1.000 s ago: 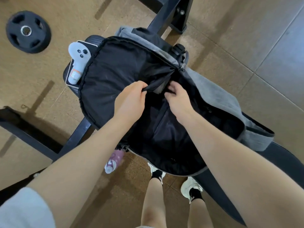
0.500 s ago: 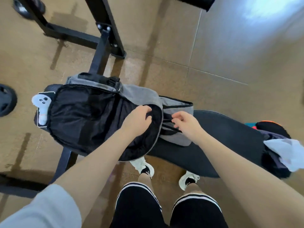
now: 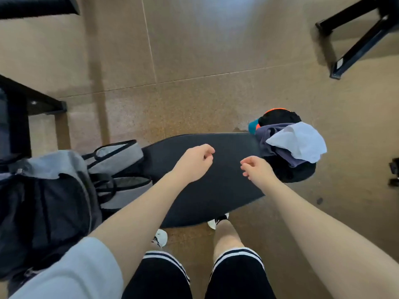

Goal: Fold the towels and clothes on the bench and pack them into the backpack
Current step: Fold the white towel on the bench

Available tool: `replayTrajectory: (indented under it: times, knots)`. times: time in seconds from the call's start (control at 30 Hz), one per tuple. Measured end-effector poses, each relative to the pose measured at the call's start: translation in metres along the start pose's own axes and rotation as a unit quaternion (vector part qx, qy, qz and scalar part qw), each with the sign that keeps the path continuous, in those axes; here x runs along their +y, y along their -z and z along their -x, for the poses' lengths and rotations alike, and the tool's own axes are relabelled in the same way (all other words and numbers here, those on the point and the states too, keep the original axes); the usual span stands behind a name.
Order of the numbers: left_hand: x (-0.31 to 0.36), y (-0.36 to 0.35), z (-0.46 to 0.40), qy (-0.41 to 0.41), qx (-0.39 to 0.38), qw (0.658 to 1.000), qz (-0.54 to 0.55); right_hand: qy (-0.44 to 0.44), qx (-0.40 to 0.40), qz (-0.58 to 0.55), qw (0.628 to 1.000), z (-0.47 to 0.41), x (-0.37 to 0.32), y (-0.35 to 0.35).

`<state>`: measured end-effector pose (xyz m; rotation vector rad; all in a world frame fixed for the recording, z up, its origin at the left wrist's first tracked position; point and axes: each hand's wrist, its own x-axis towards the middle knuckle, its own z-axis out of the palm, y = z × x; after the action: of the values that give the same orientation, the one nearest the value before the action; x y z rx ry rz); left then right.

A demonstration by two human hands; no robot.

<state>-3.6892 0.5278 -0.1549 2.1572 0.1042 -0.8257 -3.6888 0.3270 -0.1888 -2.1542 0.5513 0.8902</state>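
1. Over the middle of the black bench (image 3: 218, 184), both bare hands hang in the air with nothing in them.
2. The left hand (image 3: 195, 161) is loosely curled, its fingers bent inward without gripping anything; it is above the padded surface, and whether it touches it cannot be told.
3. The right hand (image 3: 257, 169) is just to the right of the left, also loosely curled and empty, its fingertips pointing left.
4. The pile of clothes and towels (image 3: 287, 145) sits on the far right end of the bench, just right of and slightly beyond the right hand and apart from it.
5. In that pile, a white cloth (image 3: 299, 142) lies on top of a dark blue-grey garment (image 3: 273, 134), with black fabric under them and a bit of teal and orange at the far side.
6. The grey and black backpack (image 3: 51, 190) lies on the left end of the bench, unzipped, its dark lining showing; it is well to the left of the left hand, beyond the forearm.
7. Its grey shoulder straps (image 3: 117, 154) spread toward the middle of the bench, between the bag's body and the left hand.
8. At the near edge, the person's legs in black shorts (image 3: 157, 277) with white stripes and white shoes stand on the brown floor (image 3: 194, 50).
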Motion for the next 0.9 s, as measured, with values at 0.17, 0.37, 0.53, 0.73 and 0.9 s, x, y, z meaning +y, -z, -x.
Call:
replayTrajectory:
  times: [0.17,0.37,0.53,0.73,0.9]
  knots:
    - [0.072,-0.072,-0.089,0.001,-0.033,0.999,-0.011,-0.016,0.034,0.066,0.997,-0.07,0.069,0.088]
    - [0.101,-0.135,-0.181,-0.003,-0.054,0.997,-0.063,-0.01,0.185,0.147,0.972,-0.154,0.136,0.143]
    - [0.1,-0.177,-0.224,0.017,-0.037,0.994,-0.097,0.04,0.229,0.252,0.939,-0.217,0.166,0.151]
    - [0.094,-0.18,-0.222,0.01,-0.058,0.992,-0.108,0.021,0.247,0.299,0.922,-0.245,0.187,0.149]
    - [0.105,-0.152,-0.187,0.005,-0.055,0.992,-0.113,0.113,0.232,0.114,0.959,-0.185,0.167,0.167]
